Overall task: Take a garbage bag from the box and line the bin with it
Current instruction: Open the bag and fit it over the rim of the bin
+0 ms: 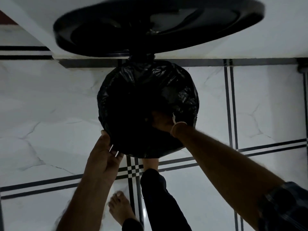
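Observation:
A round bin stands on the floor with its black lid (158, 24) swung up and blurred. A black garbage bag (166, 84) lies inside the bin, its edge folded over the rim all round. My left hand (103, 157) grips the bag's edge at the near left of the rim, thumb on top and fingers curled beneath. My right hand (160, 121) reaches down inside the bag at the near right side. Its fingers vanish in the dark interior. No box is in view.
White marble-look floor tiles (50, 105) with black stripes surround the bin. A white wall base (250, 47) runs right behind it. My bare left foot (120, 207) stands near the bottom edge; my other foot (150, 162) sits at the bin's base.

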